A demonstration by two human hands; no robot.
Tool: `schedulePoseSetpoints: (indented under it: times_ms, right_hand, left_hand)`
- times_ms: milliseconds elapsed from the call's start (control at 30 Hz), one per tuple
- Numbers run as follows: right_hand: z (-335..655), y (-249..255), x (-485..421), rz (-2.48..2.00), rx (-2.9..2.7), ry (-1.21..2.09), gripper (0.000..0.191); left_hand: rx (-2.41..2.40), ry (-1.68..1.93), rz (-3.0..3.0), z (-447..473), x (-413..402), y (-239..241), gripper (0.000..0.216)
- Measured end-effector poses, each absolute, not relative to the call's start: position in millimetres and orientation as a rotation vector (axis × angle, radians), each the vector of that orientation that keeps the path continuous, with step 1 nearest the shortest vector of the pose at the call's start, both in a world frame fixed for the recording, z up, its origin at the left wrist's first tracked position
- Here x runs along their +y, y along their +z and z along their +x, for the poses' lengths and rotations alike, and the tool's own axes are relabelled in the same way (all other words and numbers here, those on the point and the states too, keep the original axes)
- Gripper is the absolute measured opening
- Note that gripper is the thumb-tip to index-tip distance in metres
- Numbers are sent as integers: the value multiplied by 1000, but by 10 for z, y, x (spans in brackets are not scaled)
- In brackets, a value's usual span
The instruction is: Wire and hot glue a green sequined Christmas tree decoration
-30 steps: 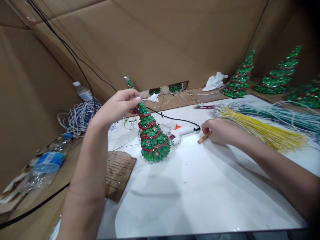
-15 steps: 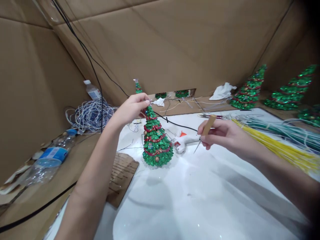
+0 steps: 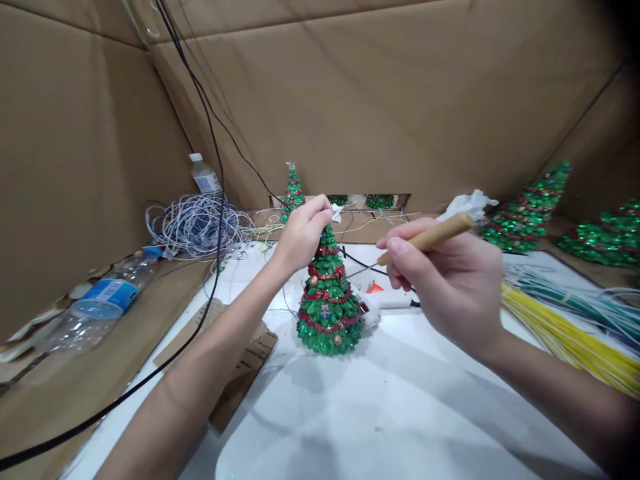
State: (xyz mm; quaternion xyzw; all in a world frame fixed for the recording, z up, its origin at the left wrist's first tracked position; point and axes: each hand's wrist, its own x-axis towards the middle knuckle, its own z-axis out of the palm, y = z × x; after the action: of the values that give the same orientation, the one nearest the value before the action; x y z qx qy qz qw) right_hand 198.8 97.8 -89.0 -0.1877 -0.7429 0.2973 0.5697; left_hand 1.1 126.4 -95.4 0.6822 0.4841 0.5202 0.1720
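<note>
A small green Christmas tree (image 3: 327, 310) with red garlands and gold balls stands upright on the white table top. My left hand (image 3: 306, 233) is closed around its tip, which the fingers hide. In my right hand (image 3: 440, 280) is an awl (image 3: 433, 239) with a wooden handle, held like a pen. Its thin metal spike points left at the tree's upper part; whether it touches cannot be told. Behind the tree lies a white glue gun (image 3: 387, 301), partly covered by the tree and my right hand.
A tangle of white wire (image 3: 195, 227) and a plastic bottle (image 3: 107, 297) lie at left. Bundles of yellow wire (image 3: 565, 333) and green wire (image 3: 575, 300) lie at right. More trees (image 3: 530, 210) stand along the back. A black cable (image 3: 215, 280) hangs across the left side.
My right hand has come closer to the tree and turned the awl, so its spike now points left instead of down. My left hand still holds the tree's tip. The camera view has shifted.
</note>
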Motion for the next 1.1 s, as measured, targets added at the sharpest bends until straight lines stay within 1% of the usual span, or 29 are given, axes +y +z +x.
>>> schedulePoseSetpoints:
  times_ms: [67,167,367,467,600,800,967,1100]
  right_hand:
    - [1969,-931,1024,-414,-1796,606,14]
    - [1961,-976,1071,-403,-1832,565,19]
    - [1950,-1031,1108,-375,-1873,498,14]
    - [1949,-1040,1110,-341,-1879,434,14]
    - [1949,-1047,1123,-322,-1873,445,14]
    - [1956,-1078,1154,-300,-1874,493,15]
    - [1959,-1087,1147,-307,-1857,460,17]
    - [1967,-1058,1126,-293,-1906,414,14]
  left_hand:
    - [1363,1515,1896,24,1279,-992,16]
    - [1371,1547,1868,30,1295,-1035,16]
    - [1392,1643,1866,58,1304,-1093,18]
    - [1407,1698,1855,79,1306,-1107,22]
    - [1422,1716,1861,96,1300,-1110,27]
    - [1431,1716,1850,97,1297,-1116,29]
    - [1428,1704,1839,100,1300,-1121,29]
    - [1471,1681,1831,105,1296,-1119,30]
